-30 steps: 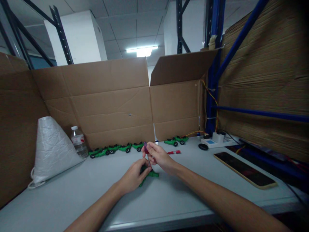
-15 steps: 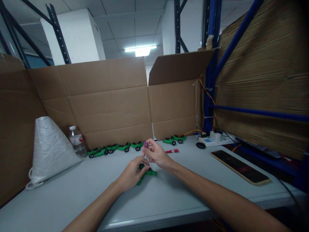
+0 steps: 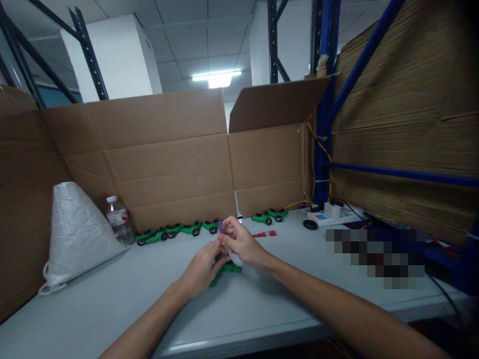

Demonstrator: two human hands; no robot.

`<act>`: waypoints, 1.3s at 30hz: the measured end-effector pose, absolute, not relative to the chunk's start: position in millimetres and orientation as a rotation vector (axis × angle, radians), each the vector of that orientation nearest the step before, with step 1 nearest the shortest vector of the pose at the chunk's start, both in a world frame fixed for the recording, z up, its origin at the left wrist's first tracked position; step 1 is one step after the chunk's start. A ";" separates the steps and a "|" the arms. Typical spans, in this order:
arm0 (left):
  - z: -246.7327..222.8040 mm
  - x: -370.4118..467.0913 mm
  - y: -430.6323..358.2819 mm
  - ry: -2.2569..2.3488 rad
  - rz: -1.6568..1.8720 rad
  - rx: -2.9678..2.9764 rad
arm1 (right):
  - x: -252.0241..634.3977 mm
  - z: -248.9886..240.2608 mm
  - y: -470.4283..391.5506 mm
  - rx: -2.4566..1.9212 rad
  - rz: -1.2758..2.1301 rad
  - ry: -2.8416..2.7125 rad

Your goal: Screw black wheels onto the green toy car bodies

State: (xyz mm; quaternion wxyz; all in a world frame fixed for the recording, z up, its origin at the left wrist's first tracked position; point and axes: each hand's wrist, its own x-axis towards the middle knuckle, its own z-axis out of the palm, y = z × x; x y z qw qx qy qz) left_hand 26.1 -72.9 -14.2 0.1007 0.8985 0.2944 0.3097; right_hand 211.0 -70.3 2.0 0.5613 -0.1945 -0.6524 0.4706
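My left hand (image 3: 204, 264) is closed on a green toy car (image 3: 228, 269) lying on the table, its fingers covering much of it. In my right hand (image 3: 241, 242) is a screwdriver with a purple handle (image 3: 220, 227), pinched between thumb and fingers and held nearly upright. Its thin metal shaft points down to the toy, close to my left fingertips; where the tip meets the toy is hidden. Behind my hands, more green toy cars (image 3: 192, 228) with black wheels stand in a row. A red-handled tool (image 3: 266, 234) lies just beyond my right hand.
Two green toy cars (image 3: 270, 216) stand at the back right, near a white power strip (image 3: 333, 215) and a black ring (image 3: 310, 225). At left are a silvery bag (image 3: 78, 239) and a water bottle (image 3: 119, 222). Cardboard walls (image 3: 168, 169) border the table; a pixelated patch covers something at right.
The screwdriver handle has shifted slightly left and turned a little in my right fingers. My left fingers have moved up nearer the shaft. The toy stays nearly in place.
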 end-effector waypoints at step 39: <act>-8.8 24.6 -73.3 0.814 0.882 2.572 | 209.1 -0.9 -71.2 -0.489 1.162 -1.578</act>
